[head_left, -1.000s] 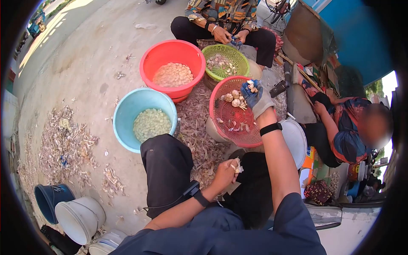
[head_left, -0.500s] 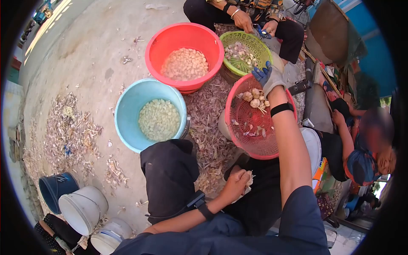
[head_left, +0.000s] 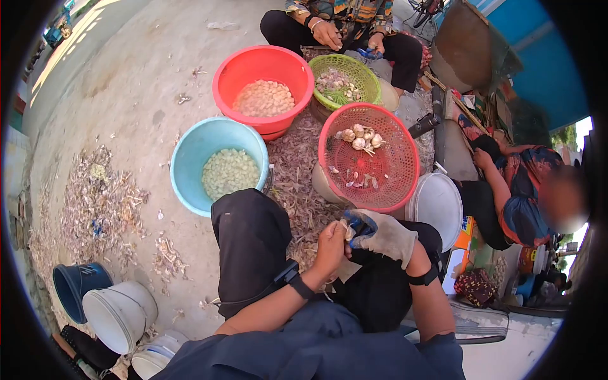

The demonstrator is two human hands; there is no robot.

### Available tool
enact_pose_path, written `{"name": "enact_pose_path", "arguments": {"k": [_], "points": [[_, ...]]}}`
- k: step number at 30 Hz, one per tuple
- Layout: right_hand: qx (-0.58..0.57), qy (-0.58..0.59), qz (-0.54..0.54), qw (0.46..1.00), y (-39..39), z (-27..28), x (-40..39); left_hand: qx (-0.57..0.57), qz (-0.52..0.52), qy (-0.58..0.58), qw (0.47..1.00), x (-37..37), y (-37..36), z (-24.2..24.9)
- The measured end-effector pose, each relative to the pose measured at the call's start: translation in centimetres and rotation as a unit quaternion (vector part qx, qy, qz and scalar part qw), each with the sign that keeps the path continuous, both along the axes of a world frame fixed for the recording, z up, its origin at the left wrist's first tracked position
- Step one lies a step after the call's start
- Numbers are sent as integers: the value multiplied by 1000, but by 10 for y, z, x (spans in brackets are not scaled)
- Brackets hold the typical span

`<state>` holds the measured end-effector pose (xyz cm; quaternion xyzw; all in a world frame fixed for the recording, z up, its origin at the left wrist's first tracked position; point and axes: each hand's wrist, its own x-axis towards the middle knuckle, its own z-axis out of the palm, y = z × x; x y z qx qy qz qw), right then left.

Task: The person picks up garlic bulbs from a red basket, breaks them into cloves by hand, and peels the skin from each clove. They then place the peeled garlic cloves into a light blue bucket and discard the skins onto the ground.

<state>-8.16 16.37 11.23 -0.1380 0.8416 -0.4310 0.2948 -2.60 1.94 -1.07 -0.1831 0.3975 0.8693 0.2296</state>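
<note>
My bare left hand (head_left: 330,249) is above my lap, its fingers pinched around a pale piece of garlic (head_left: 348,232). My right hand (head_left: 382,239), in a grey glove with blue fingertips, meets it there, its fingers curled against the same garlic. The fingers cover most of the piece. Just beyond my hands stands a red perforated basket (head_left: 369,201), holding several whole garlic bulbs (head_left: 360,136) and a few loose cloves (head_left: 358,182). To the left, a light-blue bucket (head_left: 185,174) contains peeled cloves (head_left: 231,175) in water.
A red tub (head_left: 231,66) of cloves in water and a green basket (head_left: 361,69) stand farther out. A person (head_left: 348,22) sits behind them; another person (head_left: 525,190) is at right. Garlic skins (head_left: 294,177) litter the ground. White buckets (head_left: 117,316) stand lower left.
My right hand has come back from the red basket to my lap and joined my left hand at the garlic. The view has shifted slightly.
</note>
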Motion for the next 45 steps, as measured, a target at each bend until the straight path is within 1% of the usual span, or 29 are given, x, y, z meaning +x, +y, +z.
{"name": "enact_pose_path", "arguments": {"k": [1, 2, 4, 8, 10, 11, 12, 14, 16, 17, 18, 19, 20, 21, 23, 25, 26, 27, 31, 33, 34, 36, 38, 39, 40, 41, 42, 44, 45], "points": [[100, 77, 2, 992, -8, 0, 13, -22, -10, -1, 1000, 3, 2, -2], [101, 83, -3, 991, -12, -2, 22, -21, -13, 6, 1000, 5, 3, 0], [207, 119, -64, 969, -14, -11, 35, -54, -72, -25, 996, 9, 2, 4], [185, 104, -181, 960, 10, -28, 36, -42, -80, 44, 995, 14, -3, 13], [185, 83, -200, 959, 19, -27, 23, -37, -70, 56, 995, 13, -7, 14], [81, 52, -293, 951, 20, -22, 16, -37, -71, 60, 995, 14, -8, 13], [-24, 21, -381, 924, 20, -17, 7, -50, -77, 58, 994, 15, -8, 12], [-162, -2, -401, 902, -5, 6, -12, -63, -90, 59, 992, 18, -1, 8], [-351, -1, -345, 870, -79, 52, -7, -105, -121, 82, 984, 19, 3, 0], [-355, 25, -266, 896, -111, 72, -1, -51, -101, 70, 991, 22, 1, 6], [-356, 50, -186, 914, -127, 83, 2, -53, -105, 67, 991, 27, 0, 10], [-356, 49, -189, 914, -125, 81, -3, -67, -73, 121, 988, 29, -1, 14], [-302, 110, -182, 929, -121, 78, -16, -79, -39, 177, 980, 29, 0, 14], [-244, 171, -172, 939, -116, 73, -31, -88, -109, 88, 986, 23, 0, 1], [-227, 43, -272, 934, -79, 47, -67, -100, -136, 93, 981, 17, -6, 4], [-245, -4, -378, 893, -25, 5, -100, -129, -156, 113, 973, 14, -4, -1], [-213, -10, -441, 872, 4, -14, -116, -127, -155, 111, 974, 13, -2, -1], [-171, 30, -470, 866, 34, -43, -132, -104, -167, 98, 975, 12, -2, 3], [-134, 3, -543, 829, 91, -94, -165, -50, -205, 77, 974, 8, 5, 11], [-47, 46, -507, 860, 101, -118, -183, -40, -220, 54, 973, 5, 9, 14], [-45, 39, -507, 860, 112, -141, -196, -32, -231, 39, 972, 2, 10, 15], [88, 149, -414, 894, 131, -189, -226, -35, -232, 36, 971, -4, 12, 10], [88, 107, -412, 901, 119, -185, -243, -15, -221, 17, 975, -9, 10, 7], [176, 156, -351, 906, 103, -167, -245, -18, -221, 6, 975, -11, 8, 8], [261, 204, -287, 899, 95, -161, -248, 9, -172, -17, 985, -16, 6, 9], [240, 231, -242, 911, 96, -170, -255, 35, -123, -38, 991, -21, 5, 10], [239, 225, -243, 913, 99, -178, -260, 33, -124, -43, 991, -25, 5, 10], [339, 170, -163, 911, 89, -176, -264, 75, -53, -46, 995, -32, 0, 9], [351, 184, -165, 903, 88, -178, -265, 83, -28, -51, 995, -34, -2, 11]]}}
